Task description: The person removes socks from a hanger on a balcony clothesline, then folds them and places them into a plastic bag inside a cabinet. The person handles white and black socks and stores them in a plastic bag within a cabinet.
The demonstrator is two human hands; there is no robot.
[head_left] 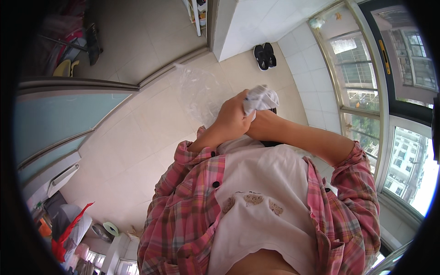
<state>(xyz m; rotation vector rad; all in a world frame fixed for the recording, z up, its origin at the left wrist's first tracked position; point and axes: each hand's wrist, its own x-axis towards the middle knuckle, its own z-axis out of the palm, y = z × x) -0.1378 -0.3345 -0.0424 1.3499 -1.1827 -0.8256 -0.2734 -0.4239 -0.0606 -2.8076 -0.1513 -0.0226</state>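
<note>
A crumpled white cloth is bunched in front of my chest, with my left hand closed around its left side. My right hand crosses in just below the cloth and meets the left one. Its fingers are hidden behind the left hand and the cloth, so its grip does not show. A clear plastic bag spreads out beyond my left hand. Whether it hangs from a hand or lies on the floor is not clear.
Black shoes stand on the tiled floor by the white wall. A frosted-glass sliding door and its floor track are at left. Windows line the right side. A red plastic bag is among clutter at lower left.
</note>
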